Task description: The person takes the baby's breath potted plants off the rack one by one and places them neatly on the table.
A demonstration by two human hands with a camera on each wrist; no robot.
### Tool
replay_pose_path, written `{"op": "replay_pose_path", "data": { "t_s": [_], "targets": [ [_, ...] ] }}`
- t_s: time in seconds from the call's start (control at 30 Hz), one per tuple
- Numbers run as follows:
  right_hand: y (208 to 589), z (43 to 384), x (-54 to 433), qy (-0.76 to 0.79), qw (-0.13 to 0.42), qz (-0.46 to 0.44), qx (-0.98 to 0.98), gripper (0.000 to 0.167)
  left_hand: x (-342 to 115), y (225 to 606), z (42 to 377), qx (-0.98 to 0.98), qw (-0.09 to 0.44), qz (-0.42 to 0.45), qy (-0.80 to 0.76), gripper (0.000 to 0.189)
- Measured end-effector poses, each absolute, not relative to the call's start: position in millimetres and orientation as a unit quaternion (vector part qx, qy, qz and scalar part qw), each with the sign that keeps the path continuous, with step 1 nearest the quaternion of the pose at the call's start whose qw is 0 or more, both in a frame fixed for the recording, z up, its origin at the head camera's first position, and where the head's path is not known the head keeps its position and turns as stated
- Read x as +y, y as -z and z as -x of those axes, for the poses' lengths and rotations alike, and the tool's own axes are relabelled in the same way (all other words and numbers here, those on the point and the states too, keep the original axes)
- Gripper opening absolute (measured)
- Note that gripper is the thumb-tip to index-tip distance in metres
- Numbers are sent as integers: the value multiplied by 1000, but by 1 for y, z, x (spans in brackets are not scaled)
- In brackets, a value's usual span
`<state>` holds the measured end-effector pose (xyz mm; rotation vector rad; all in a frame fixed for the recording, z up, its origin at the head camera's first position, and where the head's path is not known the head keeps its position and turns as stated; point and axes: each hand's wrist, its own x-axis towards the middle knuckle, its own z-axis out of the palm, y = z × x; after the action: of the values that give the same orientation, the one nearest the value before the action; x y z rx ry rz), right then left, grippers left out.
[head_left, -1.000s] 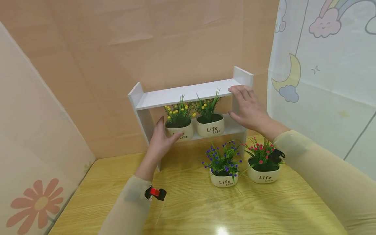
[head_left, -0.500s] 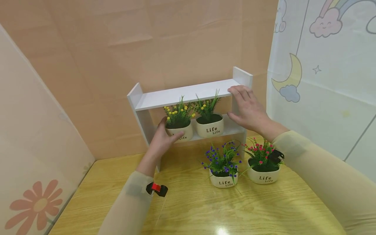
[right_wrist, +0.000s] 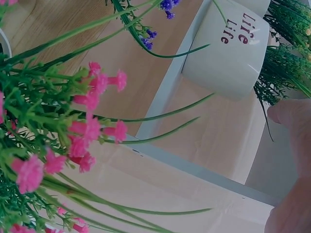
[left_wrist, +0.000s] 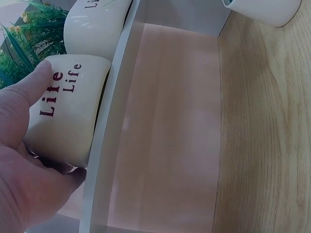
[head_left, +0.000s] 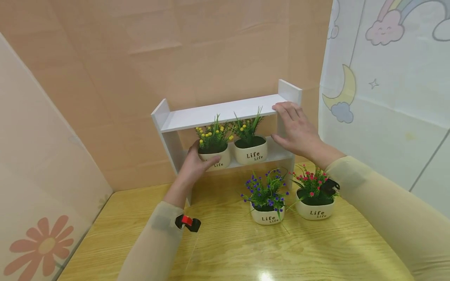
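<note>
In the head view my left hand grips the left pot of yellow flowers on the lower board of a white shelf. Its thumb presses the pot's lettered front, and the fingers reach round the left side, partly hidden. The left wrist view shows this pot standing on the board. Beside it sits a second pot of yellow flowers, untouched. My right hand holds the shelf's right end, fingers over the upper board and thumb below it. In the right wrist view the thumb lies near the upright.
On the wooden table, in front of the shelf, stand a pot of purple flowers and a pot of red-pink flowers. The latter is below my right forearm. Cloth-covered walls enclose the back and sides.
My left hand has come in from a spread pose and closed round the left yellow-flower pot. The right hand stays on the shelf, and the other pots have not moved.
</note>
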<state>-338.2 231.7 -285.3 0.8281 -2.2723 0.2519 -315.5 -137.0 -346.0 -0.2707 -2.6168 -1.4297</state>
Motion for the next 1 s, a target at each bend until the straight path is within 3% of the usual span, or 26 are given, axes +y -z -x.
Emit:
{"op": "replay_pose_path", "data": {
  "t_s": [1.0],
  "targets": [
    [285,338,231,-104,354,-322,-872,88,-146,341,311,-880,55,83,464,109]
  ]
}}
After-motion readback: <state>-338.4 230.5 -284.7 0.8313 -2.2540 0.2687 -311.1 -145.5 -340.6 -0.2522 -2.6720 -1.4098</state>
